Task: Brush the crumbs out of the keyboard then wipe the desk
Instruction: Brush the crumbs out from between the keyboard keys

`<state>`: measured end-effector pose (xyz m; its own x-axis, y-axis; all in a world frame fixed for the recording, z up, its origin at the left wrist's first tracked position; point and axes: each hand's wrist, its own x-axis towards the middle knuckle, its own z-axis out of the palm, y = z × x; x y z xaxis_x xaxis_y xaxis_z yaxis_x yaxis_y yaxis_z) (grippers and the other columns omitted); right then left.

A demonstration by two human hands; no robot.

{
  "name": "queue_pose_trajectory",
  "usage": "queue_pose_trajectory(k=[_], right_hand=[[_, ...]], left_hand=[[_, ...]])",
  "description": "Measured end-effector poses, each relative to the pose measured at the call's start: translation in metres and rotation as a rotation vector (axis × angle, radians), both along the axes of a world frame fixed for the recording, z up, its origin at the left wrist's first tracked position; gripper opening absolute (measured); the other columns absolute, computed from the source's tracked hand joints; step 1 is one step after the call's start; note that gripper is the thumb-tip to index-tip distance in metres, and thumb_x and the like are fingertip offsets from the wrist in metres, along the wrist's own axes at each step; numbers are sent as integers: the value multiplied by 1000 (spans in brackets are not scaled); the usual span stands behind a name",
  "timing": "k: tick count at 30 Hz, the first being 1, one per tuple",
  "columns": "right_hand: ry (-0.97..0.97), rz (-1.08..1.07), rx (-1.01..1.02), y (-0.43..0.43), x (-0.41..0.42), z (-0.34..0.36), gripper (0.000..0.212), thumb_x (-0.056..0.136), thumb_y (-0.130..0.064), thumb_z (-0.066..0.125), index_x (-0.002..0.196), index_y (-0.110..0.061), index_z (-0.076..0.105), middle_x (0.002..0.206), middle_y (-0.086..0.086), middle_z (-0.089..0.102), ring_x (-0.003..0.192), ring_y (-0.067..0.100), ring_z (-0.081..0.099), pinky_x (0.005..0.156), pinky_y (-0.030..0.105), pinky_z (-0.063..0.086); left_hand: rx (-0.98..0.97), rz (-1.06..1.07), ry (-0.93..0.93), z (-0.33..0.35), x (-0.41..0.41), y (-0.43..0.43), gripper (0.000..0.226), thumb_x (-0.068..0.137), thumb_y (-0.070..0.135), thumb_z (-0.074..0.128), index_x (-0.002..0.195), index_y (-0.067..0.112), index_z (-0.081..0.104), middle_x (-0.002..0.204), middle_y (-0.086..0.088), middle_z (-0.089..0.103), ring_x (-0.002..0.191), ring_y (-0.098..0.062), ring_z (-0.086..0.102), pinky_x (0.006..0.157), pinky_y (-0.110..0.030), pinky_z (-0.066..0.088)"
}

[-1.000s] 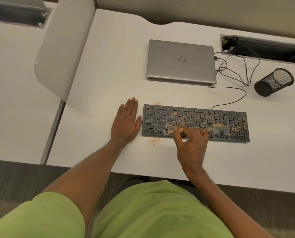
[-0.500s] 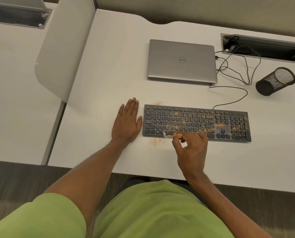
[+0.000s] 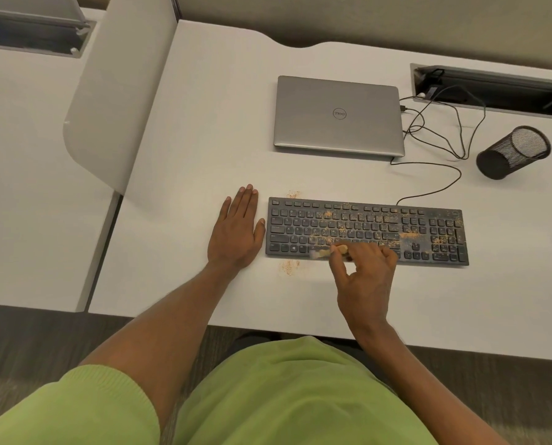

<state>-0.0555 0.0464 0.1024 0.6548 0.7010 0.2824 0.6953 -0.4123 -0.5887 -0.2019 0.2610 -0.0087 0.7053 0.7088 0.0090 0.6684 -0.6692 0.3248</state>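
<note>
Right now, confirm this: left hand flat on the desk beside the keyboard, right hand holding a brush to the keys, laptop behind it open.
One thing is wrong: the head view shows the laptop closed, lid down. The rest stands: left hand flat on the desk beside the keyboard, right hand holding the brush to the keys.

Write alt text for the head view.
A right hand pinches a small brush on the lower keys of a crumb-strewn black keyboard; the left hand lies flat on the white desk beside it. A closed Dell laptop sits behind.
</note>
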Motion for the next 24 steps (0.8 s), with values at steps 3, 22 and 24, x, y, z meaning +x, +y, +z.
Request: queue_pose_trajectory(k=[3,22,24], right_hand=[[21,29,45,10,10,5,6,101,-18,68,104,-20,73,98,-8,70,95,16,60,98,45,31],[-31,36,-83,22,33,9,16,96,-10,69,100,-25,73,99,-13,70,100,18,56,99,46,25],[6,79,-36,25,29,11,17,95,-10,70,100,-25,75,99,-14,71,100,14,55,97,43,24]], left_hand=[[-2,1,3,0,0,0,69,110,41,28,171,12,14,179,-4,13,166,-15,6,135,-41,7],[-3,10,11,0,1,-1,69,111,41,27,172,13,13,179,-2,11,166,-13,4,135,-39,4],[-7,12,11,1,1,-1,69,111,41,28,172,13,12,180,-2,10,166,-13,4,135,-38,3]])
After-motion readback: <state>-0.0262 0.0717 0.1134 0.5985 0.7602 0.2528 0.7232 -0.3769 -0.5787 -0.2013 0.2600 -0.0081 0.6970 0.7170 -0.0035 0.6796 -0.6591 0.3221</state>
